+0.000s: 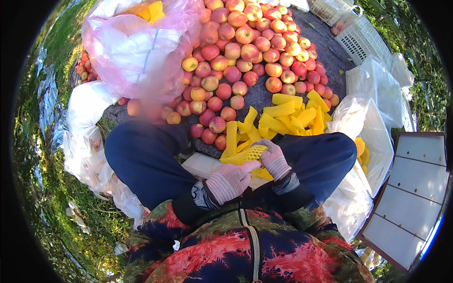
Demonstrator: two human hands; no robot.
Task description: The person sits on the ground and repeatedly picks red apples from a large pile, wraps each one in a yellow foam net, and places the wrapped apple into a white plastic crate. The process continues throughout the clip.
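Note:
My right hand [275,160], in a pink-and-white striped knit glove, grips the stretched end of a yellow foam net sleeve [255,152]. My left hand [228,180] wears a matching glove, its index finger reaching across to the lower edge of that sleeve beside the right hand. Whether the left fingers pinch the net cannot be made out. Between my knees, just past the hands, lies a pile of more yellow foam net sleeves [292,118]. Beyond it, a large heap of red and yellow apples [244,53] covers much of a dark ground cloth [254,97].
A big pink plastic bag with white sacking [141,53] stands at the far left. White plastic crates [366,39] are at the far right. Nearer, a plastic-lined container [377,148] holds netted fruit [361,150]. A panelled white board [407,187] leans at the right rim.

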